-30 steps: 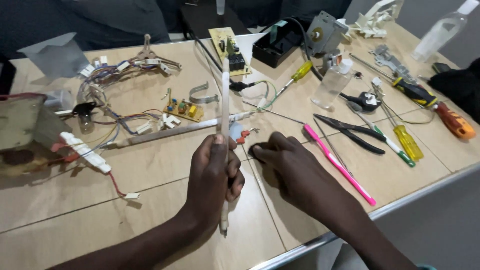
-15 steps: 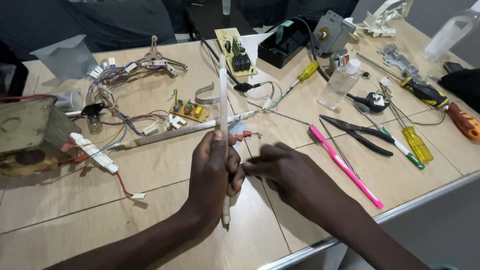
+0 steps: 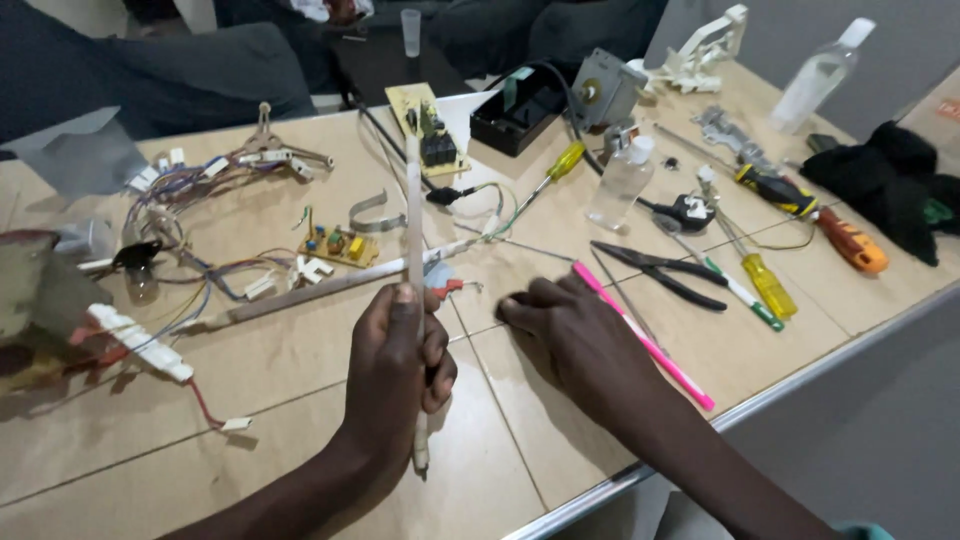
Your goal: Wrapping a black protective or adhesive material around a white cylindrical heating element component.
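Here the tan bench (image 3: 300, 400) fills the frame, strewn with parts. At lower centre the left hand (image 3: 395, 365) is closed in a fist round a long thin white rod (image 3: 413, 210), which stands almost upright in the picture, its lower tip showing below the fist. Just right of it the right hand (image 3: 575, 340) lies knuckles up on the bench with fingers curled loosely, holding nothing, its fingertips pointing left. A pink pen (image 3: 645, 340) lies just beside that hand. Black pliers (image 3: 660, 270) sit further right. A small green circuit board (image 3: 337, 245) lies at left centre.
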